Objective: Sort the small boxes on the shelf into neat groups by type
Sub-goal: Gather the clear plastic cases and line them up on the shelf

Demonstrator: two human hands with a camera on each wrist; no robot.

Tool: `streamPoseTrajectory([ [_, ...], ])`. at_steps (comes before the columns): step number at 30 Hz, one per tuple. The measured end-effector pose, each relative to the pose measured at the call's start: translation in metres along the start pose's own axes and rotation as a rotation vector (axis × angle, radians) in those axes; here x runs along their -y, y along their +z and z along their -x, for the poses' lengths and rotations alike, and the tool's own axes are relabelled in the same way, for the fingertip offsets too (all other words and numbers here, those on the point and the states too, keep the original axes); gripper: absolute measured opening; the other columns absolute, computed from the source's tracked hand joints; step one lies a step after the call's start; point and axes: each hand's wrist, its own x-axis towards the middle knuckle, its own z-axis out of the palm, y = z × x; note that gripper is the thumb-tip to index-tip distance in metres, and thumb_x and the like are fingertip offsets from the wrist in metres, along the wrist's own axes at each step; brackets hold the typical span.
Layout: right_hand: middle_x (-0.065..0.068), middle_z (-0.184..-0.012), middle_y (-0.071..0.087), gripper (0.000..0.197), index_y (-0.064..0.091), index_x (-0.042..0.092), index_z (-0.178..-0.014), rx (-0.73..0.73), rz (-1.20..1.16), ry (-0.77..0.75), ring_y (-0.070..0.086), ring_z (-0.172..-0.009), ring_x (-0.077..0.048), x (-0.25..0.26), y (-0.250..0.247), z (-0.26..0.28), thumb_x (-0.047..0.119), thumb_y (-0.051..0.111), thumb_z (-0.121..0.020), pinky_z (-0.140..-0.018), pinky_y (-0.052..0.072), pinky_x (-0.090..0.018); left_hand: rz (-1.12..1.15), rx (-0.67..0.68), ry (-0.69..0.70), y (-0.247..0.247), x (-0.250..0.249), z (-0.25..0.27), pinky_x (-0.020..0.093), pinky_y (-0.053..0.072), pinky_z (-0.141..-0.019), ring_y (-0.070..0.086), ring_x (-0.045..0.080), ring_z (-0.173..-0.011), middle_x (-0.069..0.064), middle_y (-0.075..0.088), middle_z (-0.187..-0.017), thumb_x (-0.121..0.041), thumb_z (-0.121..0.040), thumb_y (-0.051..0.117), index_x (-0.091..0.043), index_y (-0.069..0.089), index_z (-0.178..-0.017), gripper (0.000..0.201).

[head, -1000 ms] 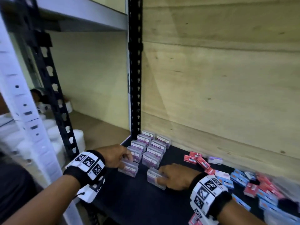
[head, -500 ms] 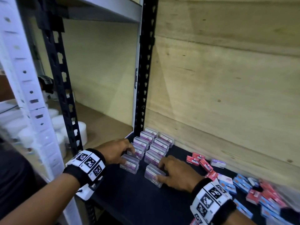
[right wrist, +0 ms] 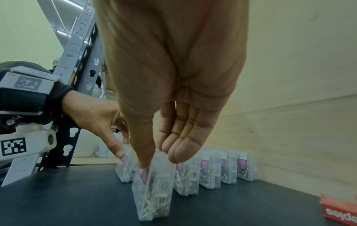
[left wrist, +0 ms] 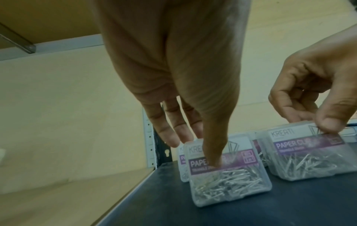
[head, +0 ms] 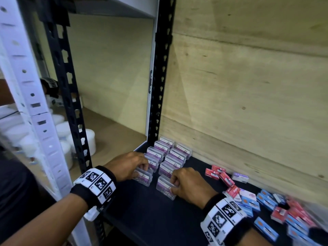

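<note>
Low in the frame, left hand [head: 126, 166] pinches a clear clip box [head: 143, 177] on the shelf [head: 142, 219]; right hand [head: 190, 186] pinches another box [head: 164, 187] just right; red and blue boxes [head: 266, 199] lie lower right.

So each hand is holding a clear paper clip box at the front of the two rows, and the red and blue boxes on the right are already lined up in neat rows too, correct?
Not quite. The red boxes and blue boxes lie jumbled at mixed angles, as the head view shows. The rest holds: the left hand and right hand each hold a clear paper clip box at the front of the two rows.
</note>
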Motion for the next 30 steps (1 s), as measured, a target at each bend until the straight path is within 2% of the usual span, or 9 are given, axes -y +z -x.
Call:
streamPoseTrajectory([
  [6,0.001,-0.103,0.067,0.019,0.067,0.018,-0.102,-0.038,0.006,0.028,0.066,-0.092,-0.017,0.007,0.007,-0.012,0.023,0.074,-0.085,-0.082,0.056,-0.031,0.001,-0.049,-0.004,0.005,0.009,-0.004,0.027,0.047,-0.081,0.047,0.001,-0.092,-0.02,0.049,-0.097,-0.019,-0.081,0.068,-0.032,0.061,-0.098,0.023],
  [10,0.0,-0.103,0.068,0.018,0.067,0.017,-0.102,-0.055,0.015,0.043,0.066,-0.092,-0.018,0.009,0.01,-0.018,0.022,0.073,-0.085,-0.081,0.055,-0.03,0.0,-0.056,0.004,0.006,0.012,-0.006,0.025,0.045,-0.081,0.047,0.0,-0.092,-0.022,0.047,-0.095,-0.019,-0.081,0.068,-0.033,0.062,-0.098,0.023],
  [13,-0.002,-0.103,0.067,0.018,0.067,0.017,-0.102,-0.06,0.017,0.06,0.066,-0.093,-0.02,0.011,0.01,-0.022,0.022,0.073,-0.086,-0.082,0.056,-0.034,-0.004,-0.058,0.006,0.006,0.013,-0.007,0.023,0.045,-0.08,0.046,-0.001,-0.091,-0.022,0.047,-0.095,-0.02,-0.082,0.069,-0.034,0.062,-0.099,0.023],
  [21,-0.002,-0.105,0.065,0.019,0.066,0.015,-0.103,-0.085,0.01,0.053,0.065,-0.094,-0.02,0.012,0.013,-0.02,0.021,0.073,-0.087,-0.083,0.057,-0.034,-0.003,-0.066,0.006,0.008,0.011,-0.007,0.016,0.041,-0.081,0.046,-0.002,-0.094,-0.019,0.05,-0.1,-0.017,-0.084,0.069,-0.03,0.063,-0.102,0.023],
  [24,-0.004,-0.107,0.065,0.019,0.068,0.013,-0.105,-0.083,0.025,0.019,0.065,-0.096,-0.021,0.011,0.011,-0.017,0.02,0.072,-0.088,-0.084,0.057,-0.035,-0.002,-0.051,-0.008,0.007,0.01,-0.006,0.019,0.045,-0.082,0.047,-0.002,-0.095,-0.018,0.05,-0.103,-0.017,-0.083,0.07,-0.031,0.063,-0.104,0.027],
  [27,-0.004,-0.113,0.062,0.025,0.067,0.013,-0.112,-0.038,0.05,-0.035,0.063,-0.101,-0.023,0.008,0.007,-0.012,0.026,0.068,-0.091,-0.088,0.055,-0.036,-0.032,-0.035,-0.026,0.002,0.01,-0.005,0.024,0.047,-0.085,0.048,0.001,-0.099,-0.017,0.051,-0.106,-0.019,-0.082,0.07,-0.034,0.062,-0.109,0.032],
  [30,-0.002,-0.119,0.058,0.037,0.062,0.017,-0.125,0.015,0.022,-0.084,0.06,-0.107,-0.02,0.002,-0.003,0.001,0.031,0.067,-0.091,-0.091,0.051,-0.031,-0.068,-0.043,-0.015,-0.007,0.004,-0.007,0.02,0.043,-0.085,0.047,0.002,-0.101,-0.015,0.052,-0.11,-0.023,-0.081,0.069,-0.033,0.062,-0.113,0.034],
])
